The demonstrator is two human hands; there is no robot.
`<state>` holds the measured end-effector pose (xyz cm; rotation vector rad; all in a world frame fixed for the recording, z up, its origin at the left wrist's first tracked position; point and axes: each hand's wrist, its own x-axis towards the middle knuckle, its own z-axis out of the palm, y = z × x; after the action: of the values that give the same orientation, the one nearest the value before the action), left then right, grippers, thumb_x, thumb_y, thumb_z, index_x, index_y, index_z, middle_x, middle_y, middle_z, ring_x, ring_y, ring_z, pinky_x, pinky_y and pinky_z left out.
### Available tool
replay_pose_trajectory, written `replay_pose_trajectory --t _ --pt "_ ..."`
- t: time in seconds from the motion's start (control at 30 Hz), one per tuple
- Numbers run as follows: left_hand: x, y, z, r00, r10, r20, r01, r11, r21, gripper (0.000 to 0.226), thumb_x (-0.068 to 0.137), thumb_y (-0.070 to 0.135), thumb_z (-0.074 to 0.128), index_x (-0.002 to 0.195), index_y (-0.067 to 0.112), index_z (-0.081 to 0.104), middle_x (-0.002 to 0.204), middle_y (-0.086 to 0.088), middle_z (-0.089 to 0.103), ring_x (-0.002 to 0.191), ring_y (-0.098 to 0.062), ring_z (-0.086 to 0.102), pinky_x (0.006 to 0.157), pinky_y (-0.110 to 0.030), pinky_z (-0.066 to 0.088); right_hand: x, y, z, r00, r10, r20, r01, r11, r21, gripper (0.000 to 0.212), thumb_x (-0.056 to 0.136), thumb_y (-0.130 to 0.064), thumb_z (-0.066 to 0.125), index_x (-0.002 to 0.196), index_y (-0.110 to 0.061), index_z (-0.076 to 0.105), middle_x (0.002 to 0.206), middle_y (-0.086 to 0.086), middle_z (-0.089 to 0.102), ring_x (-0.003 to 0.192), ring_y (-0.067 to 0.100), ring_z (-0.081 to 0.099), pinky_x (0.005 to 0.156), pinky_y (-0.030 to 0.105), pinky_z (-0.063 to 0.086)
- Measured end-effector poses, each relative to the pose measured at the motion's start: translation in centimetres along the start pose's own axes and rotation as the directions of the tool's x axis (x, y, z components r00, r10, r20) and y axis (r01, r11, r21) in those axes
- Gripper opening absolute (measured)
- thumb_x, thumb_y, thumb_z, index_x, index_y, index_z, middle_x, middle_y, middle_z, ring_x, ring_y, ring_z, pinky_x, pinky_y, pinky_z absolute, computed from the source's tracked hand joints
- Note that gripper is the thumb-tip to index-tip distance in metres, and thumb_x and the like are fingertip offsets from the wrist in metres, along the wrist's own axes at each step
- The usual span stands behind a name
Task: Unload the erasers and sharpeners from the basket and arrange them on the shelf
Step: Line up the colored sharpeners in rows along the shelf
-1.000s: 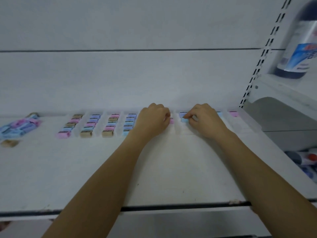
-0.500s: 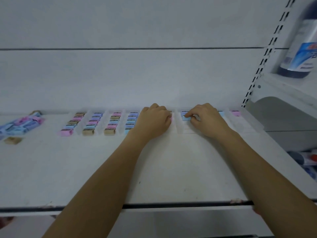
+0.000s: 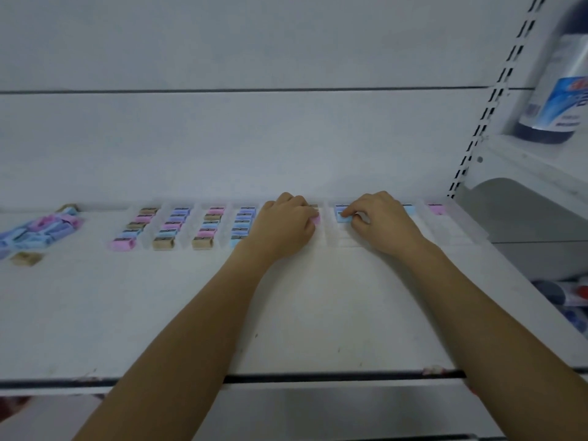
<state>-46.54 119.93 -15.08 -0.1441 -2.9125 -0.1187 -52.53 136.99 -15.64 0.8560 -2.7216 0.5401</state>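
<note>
Big white shelf [image 3: 286, 313] fills most of the view. The sharpeners run along its back edge: four tidy rows [image 3: 178, 226] between clear dividers [image 3: 183, 241], plus a loose pile [image 3: 41, 230] far left, unsorted. The basket's not in view.

The left hand [image 3: 283, 224] has its fingers curled down on a pink sharpener [image 3: 315, 219]. The right hand [image 3: 381, 221] pinches a blue sharpener [image 3: 343, 218] between thumb and fingertips. Both are at the back of nearly bare lanes.

My worry is that the lanes look narrow, so a knuckle bumping a neighbour could knock a row crooked, or a piece could land skewed.

They're small boxy pastel blocks in pink, blue, purple and tan, each with a dark strip on top.
</note>
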Motion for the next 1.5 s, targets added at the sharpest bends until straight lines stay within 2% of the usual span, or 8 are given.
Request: replay_pose_trajectory --t 0.3,0.5,0.63,0.87,1.07,1.23,1.4,1.5 --pt "-0.2 -0.1 -0.3 0.999 -0.001 -0.050 -0.001 0.999 -0.036 0.037 0.095 0.018 0.036 0.128 0.019 0.054 0.131 0.002 0.052 0.122 -0.019 0.040 0.096 -0.033 0.033 -0.2 -0.5 -0.3 0.984 0.013 -0.175 0.016 0.987 0.160 0.026 0.090 -0.009 0.047 0.108 -0.012 0.065 0.112 0.005 0.063 0.105 0.023 0.050 0.088 0.030 0.036" --pt "-1.8 -0.7 -3.3 0.979 -0.131 -0.158 0.115 0.988 -0.106 0.034 0.094 0.015 0.040 0.123 0.016 0.058 0.128 -0.003 0.056 0.121 -0.022 0.044 0.096 -0.032 0.036 -0.3 -2.4 -1.2 0.960 -0.058 -0.275 0.132 0.957 0.258 0.025 0.088 -0.008 0.049 0.108 -0.010 0.065 0.110 0.005 0.064 0.106 0.023 0.052 0.090 0.027 0.035" --pt "-3.4 -3.1 -7.4 0.980 -0.128 -0.156 0.134 0.991 0.028 0.033 0.095 0.019 0.040 0.124 0.018 0.056 0.127 -0.003 0.056 0.120 -0.022 0.045 0.096 -0.035 0.037 -0.5 -5.5 -2.2 0.948 -0.260 -0.182 0.293 0.938 0.184 0.025 0.090 -0.010 0.049 0.110 -0.010 0.063 0.111 0.006 0.064 0.105 0.023 0.052 0.088 0.028 0.036" --pt "-8.7 -9.0 -15.2 0.975 -0.177 -0.136 0.201 0.962 0.187 0.029 0.093 0.021 0.044 0.117 0.018 0.059 0.119 -0.001 0.060 0.112 -0.021 0.051 0.088 -0.033 0.040 -1.1 -13.6 -2.6 0.883 -0.464 -0.072 0.469 0.875 0.119 0.026 0.092 -0.015 0.047 0.113 -0.013 0.061 0.112 0.004 0.063 0.104 0.021 0.052 0.088 0.030 0.039" --pt "-16.1 -14.6 -19.8 0.960 -0.198 -0.196 0.243 0.941 0.238 0.026 0.091 0.021 0.046 0.112 0.018 0.061 0.114 0.000 0.062 0.107 -0.021 0.055 0.084 -0.034 0.042 -1.2 -23.3 -1.5 0.837 -0.546 -0.029 0.546 0.832 0.099 0.025 0.092 -0.018 0.046 0.113 -0.016 0.060 0.111 0.001 0.061 0.103 0.018 0.053 0.086 0.032 0.042" --pt "-21.9 -19.1 -22.9 0.951 -0.184 -0.248 0.247 0.935 0.253 0.024 0.090 0.021 0.047 0.109 0.018 0.061 0.109 -0.001 0.063 0.101 -0.022 0.055 0.081 -0.035 0.043 -1.1 -29.2 0.6 0.783 -0.614 0.102 0.616 0.788 0.012 0.025 0.092 -0.020 0.045 0.112 -0.019 0.060 0.110 -0.003 0.059 0.100 0.014 0.054 0.079 0.026 0.037" --pt "-26.5 -22.5 -23.3 0.959 -0.193 -0.210 0.246 0.931 0.268 0.023 0.091 0.020 0.046 0.108 0.019 0.061 0.107 0.002 0.062 0.100 -0.018 0.054 0.078 -0.031 0.040 0.4 -33.7 1.2 0.770 -0.586 0.253 0.613 0.789 -0.040 0.025 0.092 -0.020 0.045 0.113 -0.020 0.058 0.108 -0.004 0.058 0.089 0.008 0.042 0.076 0.024 0.032" --pt "-27.9 -24.6 -22.5 0.959 -0.216 -0.183 0.260 0.928 0.268 0.023 0.091 0.020 0.046 0.108 0.019 0.061 0.108 0.003 0.062 0.100 -0.016 0.053 0.075 -0.027 0.036 2.0 -36.2 1.8 0.760 -0.578 0.297 0.624 0.777 -0.085 0.025 0.091 -0.021 0.045 0.113 -0.020 0.059 0.107 -0.003 0.058 0.089 0.009 0.042 0.079 0.028 0.039"
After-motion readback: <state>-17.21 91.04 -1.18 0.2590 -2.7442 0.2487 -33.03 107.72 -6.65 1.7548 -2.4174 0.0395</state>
